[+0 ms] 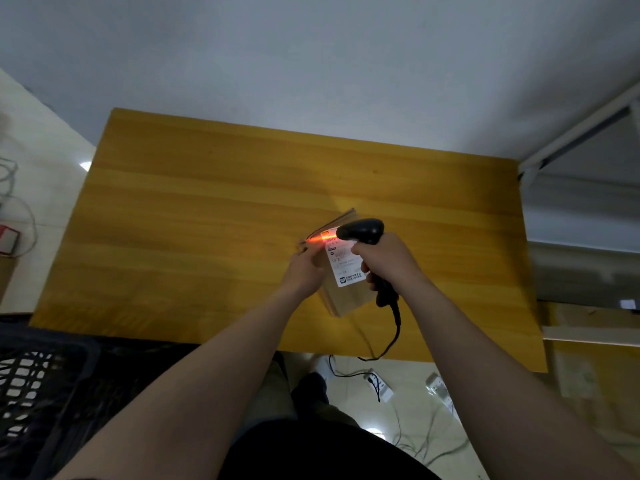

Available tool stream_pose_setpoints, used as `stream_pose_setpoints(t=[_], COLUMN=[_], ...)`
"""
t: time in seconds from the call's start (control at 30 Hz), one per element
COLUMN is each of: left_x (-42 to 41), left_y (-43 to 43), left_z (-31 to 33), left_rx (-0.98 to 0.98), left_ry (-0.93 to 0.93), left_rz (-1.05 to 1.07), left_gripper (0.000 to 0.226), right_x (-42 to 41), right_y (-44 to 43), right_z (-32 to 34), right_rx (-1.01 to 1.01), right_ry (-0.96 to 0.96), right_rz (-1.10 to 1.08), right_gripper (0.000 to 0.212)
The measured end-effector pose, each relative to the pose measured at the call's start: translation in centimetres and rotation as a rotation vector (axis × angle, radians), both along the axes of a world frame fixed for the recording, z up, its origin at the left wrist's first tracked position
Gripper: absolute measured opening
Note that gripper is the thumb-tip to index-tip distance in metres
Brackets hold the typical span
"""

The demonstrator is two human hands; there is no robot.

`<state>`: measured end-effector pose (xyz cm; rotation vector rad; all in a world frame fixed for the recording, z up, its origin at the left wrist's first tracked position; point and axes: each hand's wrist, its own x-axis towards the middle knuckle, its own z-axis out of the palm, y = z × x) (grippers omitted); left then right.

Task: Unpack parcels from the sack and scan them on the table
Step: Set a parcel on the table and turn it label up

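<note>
Wooden table fills view. Black mesh crate at my left, cut off by frame edge. Cardboard parcel on table, right of middle, half hidden by my hands; flat or tipped, unclear. Right hand wrapped round scanner handle, forearm reaching forward. Left hand grips parcel's left edge, fingertips hidden. Label print unreadable, red beam across its top.

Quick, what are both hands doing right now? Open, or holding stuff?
Left hand: holds the parcel by its left edge.
Right hand: grips the scanner by its handle.
</note>
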<state>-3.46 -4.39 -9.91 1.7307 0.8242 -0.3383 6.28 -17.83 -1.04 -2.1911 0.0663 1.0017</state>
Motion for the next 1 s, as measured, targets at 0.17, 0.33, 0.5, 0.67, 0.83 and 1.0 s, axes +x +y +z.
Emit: stream_pose_setpoints(t=[0.17,0.33,0.5,0.67,0.83,1.0], left_x=[-0.2,-0.3,-0.2,0.2,0.8,0.7], left_y=[0.0,-0.1,-0.6,-1.0,-0.9,0.2], left_z=[0.5,0.5,0.5,-0.2,-1.0,-2.1], left_rx=[0.007,-0.014,-0.006,0.074,-0.091,-0.243], left_ry=[0.021,-0.040,-0.103,-0.030,0.137,0.235], left_rz=[0.005,0.054,0.101,0.126,0.270,0.221], left_gripper=[0.064,0.062,0.051,0.087,0.119,0.115], right_x=[-0.1,0.2,0.9,3.3,5.8,7.0], right_y=[0.3,0.0,-1.2,-5.4,-9.6,-11.0], right_z=[0.0,-0.2,-0.8,-3.0,-7.2,-11.6], right_rx=[0.005,0.004,0.008,-0.099,-0.164,-0.194], right_ry=[0.000,0.020,0.016,-0.051,0.081,0.188], right_rz=[-0.003,-0.013,-0.053,-0.129,-0.254,-0.325], right_gripper=[0.011,0.011,0.015,0.013,0.013,0.025])
